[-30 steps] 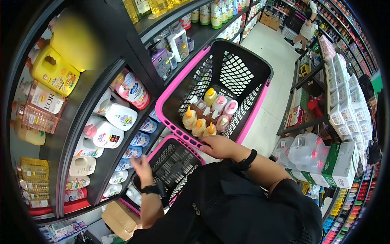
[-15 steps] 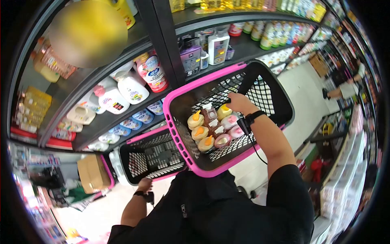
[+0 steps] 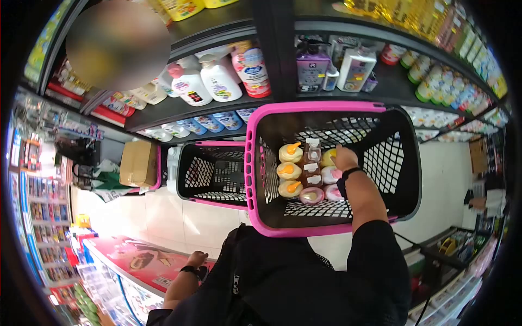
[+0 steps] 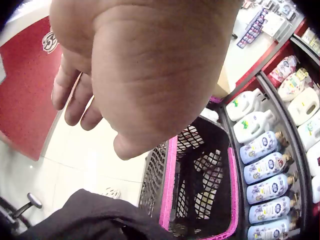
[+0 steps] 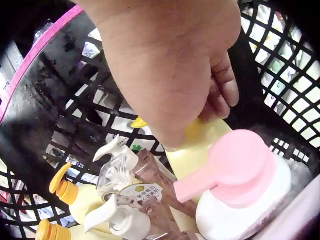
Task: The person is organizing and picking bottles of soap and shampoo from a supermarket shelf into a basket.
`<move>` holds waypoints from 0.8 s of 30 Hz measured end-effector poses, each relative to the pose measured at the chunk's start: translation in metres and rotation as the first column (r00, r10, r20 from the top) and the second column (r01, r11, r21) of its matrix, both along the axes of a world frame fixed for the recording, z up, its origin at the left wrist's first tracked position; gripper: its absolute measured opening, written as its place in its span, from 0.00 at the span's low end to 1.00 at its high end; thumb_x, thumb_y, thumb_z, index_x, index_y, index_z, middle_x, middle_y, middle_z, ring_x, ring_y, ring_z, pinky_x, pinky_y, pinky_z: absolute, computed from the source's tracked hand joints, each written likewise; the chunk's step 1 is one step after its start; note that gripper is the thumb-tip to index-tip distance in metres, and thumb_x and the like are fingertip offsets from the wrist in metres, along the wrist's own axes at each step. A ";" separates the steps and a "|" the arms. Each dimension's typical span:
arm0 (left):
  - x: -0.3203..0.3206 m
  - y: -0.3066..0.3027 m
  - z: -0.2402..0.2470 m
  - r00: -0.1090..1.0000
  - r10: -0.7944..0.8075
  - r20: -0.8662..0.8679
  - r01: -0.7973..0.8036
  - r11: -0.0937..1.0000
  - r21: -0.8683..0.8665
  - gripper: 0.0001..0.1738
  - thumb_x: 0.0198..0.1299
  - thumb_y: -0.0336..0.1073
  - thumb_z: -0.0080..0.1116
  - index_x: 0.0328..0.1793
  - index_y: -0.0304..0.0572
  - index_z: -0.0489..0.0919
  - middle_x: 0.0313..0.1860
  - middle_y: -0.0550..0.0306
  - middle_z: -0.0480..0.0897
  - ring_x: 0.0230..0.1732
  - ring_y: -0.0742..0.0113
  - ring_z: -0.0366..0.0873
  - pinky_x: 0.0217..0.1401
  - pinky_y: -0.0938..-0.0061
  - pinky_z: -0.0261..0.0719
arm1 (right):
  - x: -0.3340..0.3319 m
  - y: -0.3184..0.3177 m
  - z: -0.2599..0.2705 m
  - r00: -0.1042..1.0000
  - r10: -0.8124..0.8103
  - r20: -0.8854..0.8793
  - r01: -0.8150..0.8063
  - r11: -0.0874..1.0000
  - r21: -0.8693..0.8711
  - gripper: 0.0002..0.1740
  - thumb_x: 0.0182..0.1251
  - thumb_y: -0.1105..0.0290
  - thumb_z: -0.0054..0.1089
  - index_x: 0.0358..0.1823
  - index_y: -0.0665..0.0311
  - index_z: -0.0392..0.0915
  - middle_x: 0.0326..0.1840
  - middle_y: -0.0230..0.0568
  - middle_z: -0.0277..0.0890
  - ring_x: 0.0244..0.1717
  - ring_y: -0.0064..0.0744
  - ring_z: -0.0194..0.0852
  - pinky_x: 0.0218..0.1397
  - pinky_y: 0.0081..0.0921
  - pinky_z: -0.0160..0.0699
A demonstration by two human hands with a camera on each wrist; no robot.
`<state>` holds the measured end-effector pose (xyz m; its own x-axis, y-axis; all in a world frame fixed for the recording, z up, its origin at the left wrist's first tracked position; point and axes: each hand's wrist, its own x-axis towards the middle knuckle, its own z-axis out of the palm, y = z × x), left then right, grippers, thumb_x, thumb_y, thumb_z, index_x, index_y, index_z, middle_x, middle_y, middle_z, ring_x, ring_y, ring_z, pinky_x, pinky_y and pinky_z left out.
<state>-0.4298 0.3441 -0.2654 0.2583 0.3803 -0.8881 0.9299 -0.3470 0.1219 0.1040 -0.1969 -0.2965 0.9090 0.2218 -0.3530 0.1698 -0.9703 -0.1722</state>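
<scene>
My right hand (image 3: pixel 345 158) is down inside a large black basket with a pink rim (image 3: pixel 251 179). Its thumb and fingers grip the top of a yellow pump bottle (image 5: pixel 192 150), hiding most of the pump. Around it in the basket stand bottles with orange pumps (image 3: pixel 290 152), clear brownish bottles with white pumps (image 5: pixel 120 217), and white bottles with pink pumps (image 5: pixel 240 167). My left hand (image 3: pixel 197 258) hangs at my side with loose fingers and holds nothing. In the left wrist view, that hand (image 4: pixel 145 75) shows above the floor beside a second basket.
The second black basket (image 3: pixel 215 168) with pink trim stands left of the large one. Shelves (image 3: pixel 375 95) of detergent and wash bottles run along the front. A cardboard box (image 3: pixel 138 164) sits further left. A red-topped counter (image 3: pixel 141 261) is at lower left.
My right hand has gone from the large basket's near rim to the yellow bottle inside. My left hand has dropped from beside the smaller basket to my side. The head view has turned.
</scene>
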 end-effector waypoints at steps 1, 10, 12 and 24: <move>-0.017 0.009 -0.025 0.995 0.100 0.025 -0.100 0.995 -0.021 0.21 0.65 0.48 0.61 0.35 0.31 0.82 0.28 0.47 0.85 0.31 0.60 0.85 0.38 0.62 0.83 | -0.001 -0.001 -0.001 1.000 -0.007 0.026 0.007 1.000 0.009 0.28 0.64 0.52 0.67 0.56 0.63 0.71 0.45 0.54 0.84 0.50 0.55 0.83 0.53 0.49 0.81; 0.096 -0.016 -0.022 0.909 -0.082 0.409 0.011 0.984 0.175 0.31 0.63 0.47 0.64 0.65 0.32 0.75 0.44 0.42 0.86 0.45 0.54 0.84 0.49 0.63 0.83 | 0.012 0.001 0.024 0.999 -0.008 -0.040 0.006 0.998 -0.065 0.28 0.62 0.51 0.67 0.54 0.65 0.77 0.51 0.54 0.84 0.55 0.52 0.83 0.57 0.46 0.81; 0.147 -0.039 0.027 0.806 -0.210 0.554 0.068 0.962 0.265 0.31 0.61 0.50 0.65 0.62 0.31 0.78 0.46 0.38 0.87 0.51 0.46 0.85 0.56 0.61 0.81 | 0.018 -0.012 0.039 0.995 0.086 0.048 -0.086 0.996 -0.012 0.27 0.60 0.50 0.67 0.51 0.66 0.79 0.49 0.54 0.85 0.52 0.54 0.84 0.56 0.47 0.82; 0.329 -0.201 0.251 -0.017 -0.433 0.901 0.512 0.771 0.379 0.30 0.57 0.37 0.71 0.66 0.37 0.76 0.61 0.39 0.78 0.65 0.41 0.75 0.68 0.57 0.74 | -0.066 0.019 0.359 0.831 0.200 0.519 -0.330 0.929 0.169 0.21 0.56 0.52 0.70 0.32 0.64 0.75 0.27 0.52 0.81 0.32 0.57 0.82 0.35 0.47 0.78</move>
